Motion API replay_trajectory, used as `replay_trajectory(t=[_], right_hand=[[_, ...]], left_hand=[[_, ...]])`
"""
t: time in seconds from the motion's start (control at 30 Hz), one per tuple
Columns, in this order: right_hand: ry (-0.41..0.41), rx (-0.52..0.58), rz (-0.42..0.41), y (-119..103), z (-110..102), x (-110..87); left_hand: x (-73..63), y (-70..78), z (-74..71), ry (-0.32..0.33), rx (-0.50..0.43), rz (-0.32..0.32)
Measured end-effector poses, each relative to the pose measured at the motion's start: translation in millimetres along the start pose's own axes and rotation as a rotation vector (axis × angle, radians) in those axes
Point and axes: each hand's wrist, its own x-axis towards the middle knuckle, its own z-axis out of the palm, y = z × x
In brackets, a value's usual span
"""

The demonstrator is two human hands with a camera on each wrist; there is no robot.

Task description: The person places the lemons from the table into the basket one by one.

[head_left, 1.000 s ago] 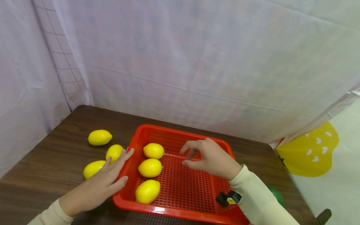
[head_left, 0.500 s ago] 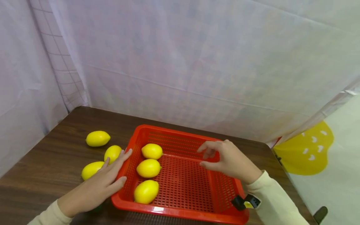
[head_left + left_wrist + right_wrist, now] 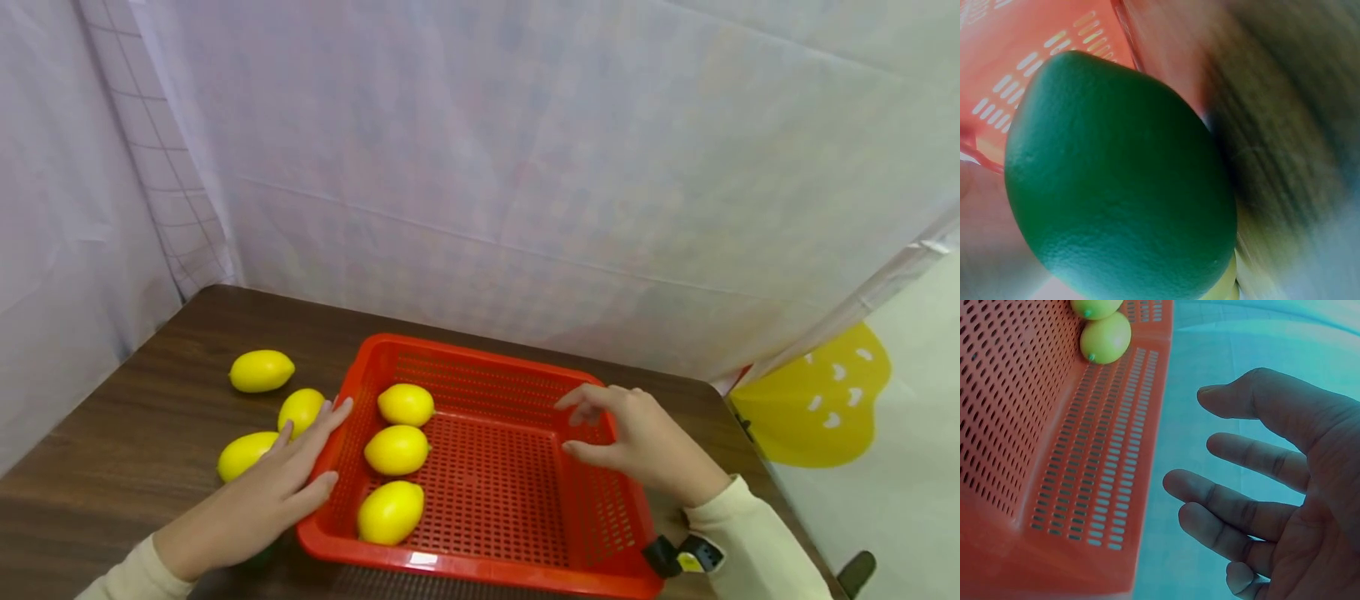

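Observation:
A red plastic basket (image 3: 480,571) with slotted walls stands on the dark wooden table. Three yellow lemons, one of them the nearest lemon (image 3: 391,512), lie in a row along its left side. My left hand (image 3: 258,504) rests on the basket's left rim with its fingers straight. Above the basket's right side hovers my right hand (image 3: 637,442), its fingers loosely bent around nothing; in the right wrist view the hand (image 3: 1272,494) has spread fingers and an empty palm. A green, lemon-shaped fruit (image 3: 1122,181) fills much of the left wrist view, close to the basket wall.
Left of the basket, a lemon (image 3: 261,371) lies toward the back of the table. Another lemon (image 3: 302,411) and a partly covered lemon (image 3: 243,454) sit beside my left hand. White cloth (image 3: 487,167) hangs behind the table, and a yellow printed shape (image 3: 817,400) shows at the right.
My right hand has moved right, from over the basket's middle to over its right wall, fingers still empty. The left hand, the basket and the lemons hold their places.

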Motion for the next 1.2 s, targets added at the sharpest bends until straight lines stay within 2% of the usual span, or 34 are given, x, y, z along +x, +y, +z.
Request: replay_trajectory(t=[0.37,0.73,1.03,1.2], right_hand=[[0.077,0.037,0.034,18.3,-5.6,-18.2],[0.167,-0.024,0.096,48.7,-3.4,-41.4],[0.193,-0.033,0.123,62.3,1.2,-52.4],[0.208,-0.041,0.107,68.7,4.8,-54.9]], left_hand=[[0.2,-0.4,0.4,-0.001,-0.006,0.001],[-0.1,1.4,-1.2,-0.011,-0.005,-0.023],[0.2,1.1,-1.2,-0.007,-0.006,-0.013],[0.4,0.6,-0.5,-0.006,-0.008,-0.013]])
